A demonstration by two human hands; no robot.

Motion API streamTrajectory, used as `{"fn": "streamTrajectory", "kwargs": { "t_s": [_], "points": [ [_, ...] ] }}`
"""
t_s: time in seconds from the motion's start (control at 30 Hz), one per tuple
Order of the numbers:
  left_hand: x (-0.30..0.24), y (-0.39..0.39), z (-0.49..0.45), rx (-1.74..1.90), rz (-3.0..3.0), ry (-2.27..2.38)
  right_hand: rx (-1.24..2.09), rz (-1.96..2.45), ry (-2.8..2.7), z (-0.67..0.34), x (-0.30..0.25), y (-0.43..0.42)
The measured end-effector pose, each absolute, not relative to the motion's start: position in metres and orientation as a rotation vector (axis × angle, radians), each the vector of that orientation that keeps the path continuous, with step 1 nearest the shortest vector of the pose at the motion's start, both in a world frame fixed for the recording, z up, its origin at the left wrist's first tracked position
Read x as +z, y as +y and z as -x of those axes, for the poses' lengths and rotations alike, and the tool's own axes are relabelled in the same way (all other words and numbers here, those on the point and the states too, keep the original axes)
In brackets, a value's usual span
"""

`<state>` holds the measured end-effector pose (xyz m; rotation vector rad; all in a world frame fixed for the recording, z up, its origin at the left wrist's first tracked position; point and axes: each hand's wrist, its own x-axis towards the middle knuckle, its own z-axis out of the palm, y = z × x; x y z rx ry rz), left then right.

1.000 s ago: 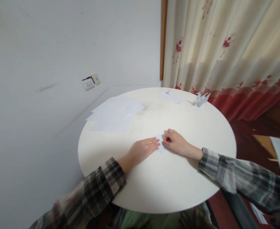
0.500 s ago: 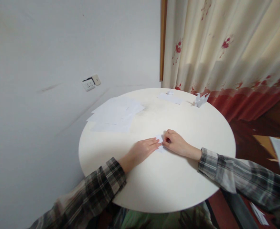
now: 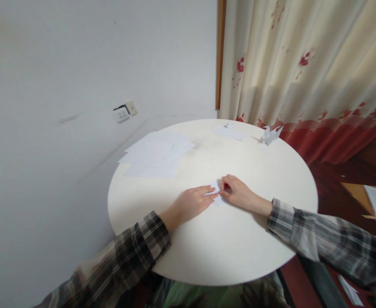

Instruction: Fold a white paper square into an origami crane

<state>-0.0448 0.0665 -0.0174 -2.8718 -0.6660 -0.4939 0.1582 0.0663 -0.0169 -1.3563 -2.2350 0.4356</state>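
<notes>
A small folded piece of white paper (image 3: 218,201) lies on the round white table (image 3: 213,252), between my two hands. My left hand (image 3: 193,202) rests over the paper's left part, its fingers stretched out and slightly parted. From the other side, my right hand (image 3: 236,191) pinches the paper's right edge between thumb and forefinger, the other fingers curled. Both hands cover portions of the paper, so its full shape is hidden.
Loose white sheets (image 3: 157,149) lie overlapping at the table's left. At the back are a flat sheet (image 3: 231,133) with a small folded paper piece (image 3: 229,125) by it, and a paper crane (image 3: 270,135). A wall (image 3: 63,171) borders the left, a curtain (image 3: 290,85) the right.
The fingers of my left hand have parted slightly over the paper. My right hand stays at the paper's edge; the whole view has shifted a little.
</notes>
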Motion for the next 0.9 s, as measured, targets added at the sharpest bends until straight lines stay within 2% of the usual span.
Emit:
{"fn": "streamTrajectory", "kwargs": {
  "t_s": [0.3,0.57,0.9],
  "points": [
    [-0.016,0.065,0.044,-0.516,2.879,-0.685,0.506,1.036,-2.215,-0.168,-0.023,0.065],
    [-0.02,0.066,0.047,-0.524,2.896,-0.664,0.203,0.901,-2.382,-0.174,-0.022,0.053],
    [-0.019,0.068,0.051,-0.494,2.945,-0.607,0.006,0.91,-2.612,-0.177,-0.009,0.047]
  ]
}}
